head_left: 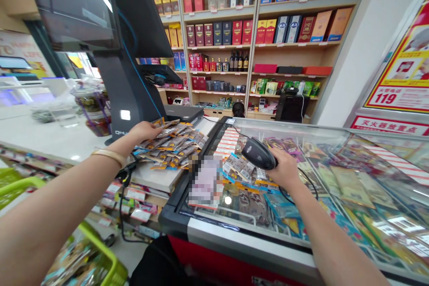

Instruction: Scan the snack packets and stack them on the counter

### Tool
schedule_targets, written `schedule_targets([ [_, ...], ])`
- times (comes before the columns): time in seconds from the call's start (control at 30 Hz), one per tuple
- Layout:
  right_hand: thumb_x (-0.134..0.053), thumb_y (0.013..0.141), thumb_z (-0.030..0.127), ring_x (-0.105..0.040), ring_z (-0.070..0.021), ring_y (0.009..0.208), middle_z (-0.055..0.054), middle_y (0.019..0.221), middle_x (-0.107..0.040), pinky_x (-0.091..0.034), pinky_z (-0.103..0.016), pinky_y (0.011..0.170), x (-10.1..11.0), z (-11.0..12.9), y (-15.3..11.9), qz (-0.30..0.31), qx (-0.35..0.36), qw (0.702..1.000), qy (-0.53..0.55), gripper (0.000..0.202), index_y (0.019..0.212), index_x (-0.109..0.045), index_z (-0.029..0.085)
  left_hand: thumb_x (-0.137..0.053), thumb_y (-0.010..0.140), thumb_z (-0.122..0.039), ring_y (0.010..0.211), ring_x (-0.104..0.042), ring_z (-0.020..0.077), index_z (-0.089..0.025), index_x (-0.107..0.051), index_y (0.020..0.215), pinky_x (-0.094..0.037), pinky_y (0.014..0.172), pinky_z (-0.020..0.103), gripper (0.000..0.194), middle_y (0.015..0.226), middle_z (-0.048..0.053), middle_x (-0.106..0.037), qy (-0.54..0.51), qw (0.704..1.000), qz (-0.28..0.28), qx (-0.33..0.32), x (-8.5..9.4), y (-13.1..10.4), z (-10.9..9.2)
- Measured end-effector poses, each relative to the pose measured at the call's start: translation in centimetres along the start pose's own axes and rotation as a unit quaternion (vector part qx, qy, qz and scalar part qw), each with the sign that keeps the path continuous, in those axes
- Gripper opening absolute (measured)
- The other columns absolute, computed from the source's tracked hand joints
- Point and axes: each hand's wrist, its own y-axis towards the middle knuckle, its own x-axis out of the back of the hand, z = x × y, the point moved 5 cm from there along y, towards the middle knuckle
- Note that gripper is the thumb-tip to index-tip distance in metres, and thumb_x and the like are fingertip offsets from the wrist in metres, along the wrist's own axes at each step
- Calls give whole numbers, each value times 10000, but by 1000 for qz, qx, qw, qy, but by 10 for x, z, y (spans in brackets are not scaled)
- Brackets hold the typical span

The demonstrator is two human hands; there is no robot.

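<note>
Many packets beside the freezer touch the left hand, grip unclear; over the freezer, the right hand clasps a scanner.

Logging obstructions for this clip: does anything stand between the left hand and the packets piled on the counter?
Nothing visible does: the left hand is right at the edge of the packets, beside the monitor stand.

Two hands, one scanner, two packet piles, one freezer, one bracelet.
</note>
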Motion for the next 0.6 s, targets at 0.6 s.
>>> schedule_targets([
  [0.6, -541, 640, 185, -682, -249, 836, -78, 887, -727, -521, -322, 705, 1, 2, 1, -6, 15, 1000, 11, 343, 960, -663, 204, -375, 907, -363, 740, -593, 213, -69, -721, 902, -435, 671, 275, 454, 867, 138, -700, 75, 988, -126, -45, 33, -17, 2],
])
